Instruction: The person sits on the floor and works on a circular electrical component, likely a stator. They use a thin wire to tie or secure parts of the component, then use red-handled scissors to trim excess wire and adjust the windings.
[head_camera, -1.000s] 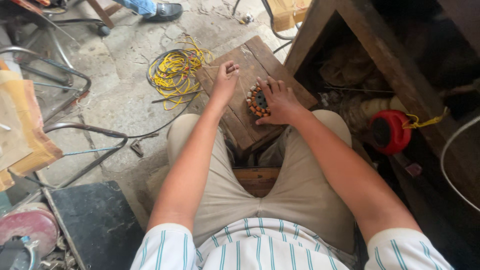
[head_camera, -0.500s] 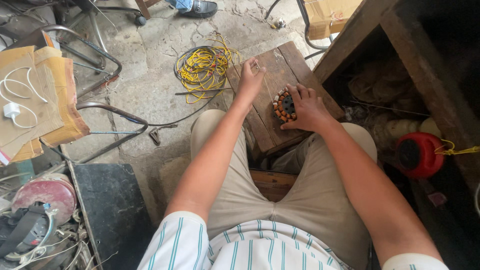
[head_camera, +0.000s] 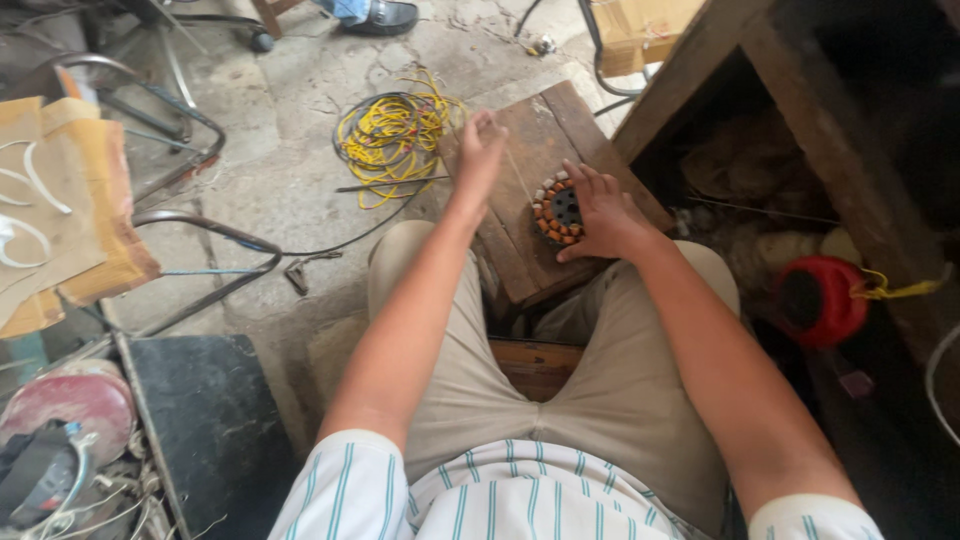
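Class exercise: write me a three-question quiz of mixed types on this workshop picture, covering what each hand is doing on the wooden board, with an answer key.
1. True or false: the right hand rests on a round wound motor core that lies on the wooden board.
2. Multiple choice: what lies on the floor just beyond the left hand? A) a coil of yellow wire B) a blue bucket C) a folded towel
3. Fill in: the left hand's fingers are pinched on a thin ____ that runs down to the core.

Key
1. True
2. A
3. wire, a fine strand that is hard to see
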